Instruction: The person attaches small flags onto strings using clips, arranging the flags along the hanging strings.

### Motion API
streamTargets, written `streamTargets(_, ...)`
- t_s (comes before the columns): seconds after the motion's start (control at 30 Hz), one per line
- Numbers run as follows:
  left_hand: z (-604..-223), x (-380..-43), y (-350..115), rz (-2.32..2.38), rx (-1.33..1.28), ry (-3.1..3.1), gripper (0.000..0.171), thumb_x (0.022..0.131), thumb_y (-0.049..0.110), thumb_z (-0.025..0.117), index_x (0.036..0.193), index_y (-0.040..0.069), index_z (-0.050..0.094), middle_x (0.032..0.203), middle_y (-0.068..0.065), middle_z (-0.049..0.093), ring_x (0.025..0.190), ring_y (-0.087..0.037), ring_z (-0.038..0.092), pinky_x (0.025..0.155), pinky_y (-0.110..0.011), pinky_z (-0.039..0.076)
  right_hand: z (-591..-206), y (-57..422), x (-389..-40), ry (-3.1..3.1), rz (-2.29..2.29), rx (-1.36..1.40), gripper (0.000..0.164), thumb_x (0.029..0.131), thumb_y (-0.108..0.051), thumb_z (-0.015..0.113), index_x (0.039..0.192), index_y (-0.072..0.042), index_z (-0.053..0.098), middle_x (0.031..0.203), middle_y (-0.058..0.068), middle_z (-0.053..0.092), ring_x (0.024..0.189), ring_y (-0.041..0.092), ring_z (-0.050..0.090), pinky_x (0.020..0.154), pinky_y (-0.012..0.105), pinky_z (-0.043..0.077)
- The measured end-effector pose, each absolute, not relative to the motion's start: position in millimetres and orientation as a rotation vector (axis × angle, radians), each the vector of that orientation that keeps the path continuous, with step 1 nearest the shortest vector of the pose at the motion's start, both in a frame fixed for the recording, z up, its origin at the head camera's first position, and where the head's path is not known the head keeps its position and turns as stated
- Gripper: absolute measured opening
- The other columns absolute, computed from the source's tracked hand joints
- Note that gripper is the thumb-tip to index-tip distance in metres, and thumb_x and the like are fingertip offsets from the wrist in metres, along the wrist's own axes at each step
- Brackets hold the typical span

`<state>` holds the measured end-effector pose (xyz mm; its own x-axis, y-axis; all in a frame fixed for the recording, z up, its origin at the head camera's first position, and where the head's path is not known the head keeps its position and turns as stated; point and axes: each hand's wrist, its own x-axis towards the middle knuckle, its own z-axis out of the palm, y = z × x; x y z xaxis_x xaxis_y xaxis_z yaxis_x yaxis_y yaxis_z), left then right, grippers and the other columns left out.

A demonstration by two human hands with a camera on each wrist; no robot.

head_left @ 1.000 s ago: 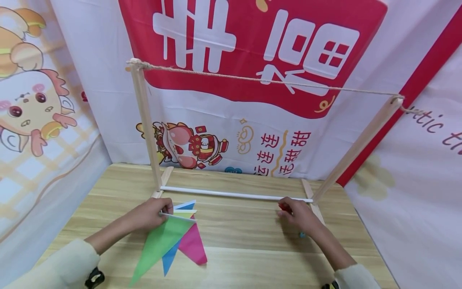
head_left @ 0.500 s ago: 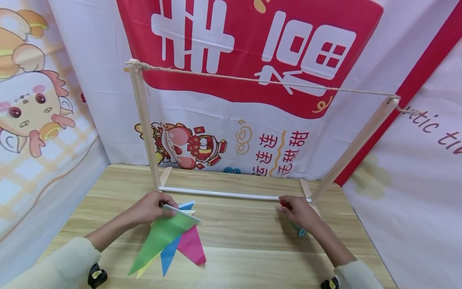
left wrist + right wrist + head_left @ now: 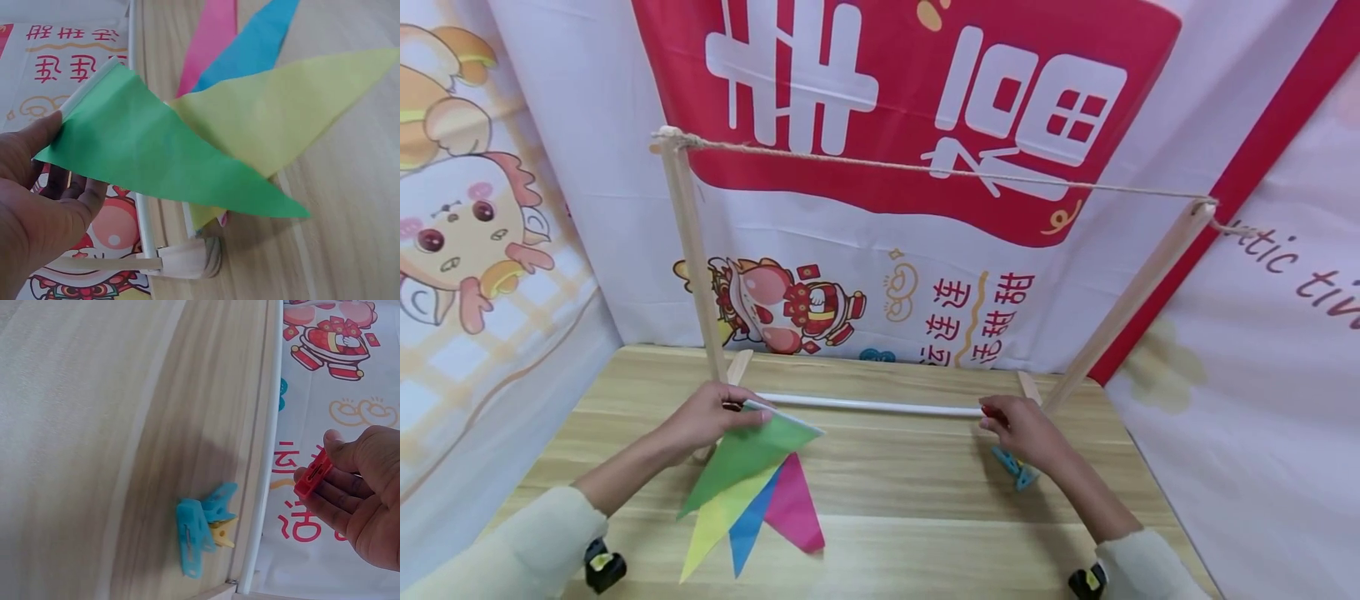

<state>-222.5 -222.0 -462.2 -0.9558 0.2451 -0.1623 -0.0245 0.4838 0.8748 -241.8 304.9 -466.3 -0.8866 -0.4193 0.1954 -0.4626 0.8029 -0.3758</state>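
Note:
My left hand (image 3: 709, 419) pinches a green triangular pennant (image 3: 147, 144) near its white-edged short side, thumb on one face. The pennant is raised above a fanned pile. Yellow (image 3: 718, 512), blue (image 3: 751, 514) and pink (image 3: 796, 507) pennants lie there on the wooden table, partly overlapping. In my right hand (image 3: 1024, 431), a small red clothespin (image 3: 314, 474) sits between thumb and fingers. Beneath that hand, blue clothespins (image 3: 192, 534) and a yellow one (image 3: 223, 533) rest together on the tabletop.
A wooden frame stands behind my hands, with a left post (image 3: 692, 258) and a right post (image 3: 1127, 304). A twine line (image 3: 880, 165) runs between their tops, and a white rod (image 3: 872, 406) joins them low down. Printed cloth (image 3: 820, 221) hangs behind.
My left hand has lifted the green pennant off the pile and away from me, uncovering the yellow one. My right hand has risen slightly with the red clothespin, showing more of the blue ones.

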Motion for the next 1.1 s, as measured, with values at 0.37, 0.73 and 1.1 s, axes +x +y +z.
streamTargets(0.37, -452, -230, -211, 1.558, 0.095, 2.489, 0.03, 0.107, 0.027, 0.082, 0.131, 0.009, 0.083, 0.109, -0.006, 0.077, 0.101, -0.022, 0.066, 0.092, -0.032, 0.056, -450, 303, -245, -2.902, 0.642, 0.689, 0.017, 0.105, -0.008, 0.079, 0.119, 0.002, 0.08, 0.096, 0.006, 0.08, 0.081, 0.01, 0.064, 0.076, 0.035, 0.061)
streamTargets(0.73, -439, -234, -208, 1.648, 0.104, 2.49, 0.029, 0.108, 0.025, 0.08, 0.123, 0.001, 0.084, 0.107, -0.002, 0.083, 0.099, -0.014, 0.074, 0.095, -0.029, 0.06, -431, 302, -249, -2.894, 0.65, 0.734, 0.008, 0.107, -0.01, 0.078, 0.106, -0.002, 0.077, 0.085, 0.001, 0.072, 0.075, 0.009, 0.056, 0.069, 0.029, 0.053)
streamTargets(1.1, -414, -233, -206, 1.758, 0.073, 2.41, 0.032, 0.109, 0.029, 0.079, 0.121, 0.0, 0.082, 0.094, 0.003, 0.083, 0.089, -0.012, 0.074, 0.085, -0.027, 0.067, -412, 299, -255, -2.865, 0.614, 0.726, 0.018, 0.105, -0.012, 0.081, 0.092, -0.01, 0.068, 0.078, -0.001, 0.06, 0.07, 0.01, 0.051, 0.065, 0.028, 0.044)
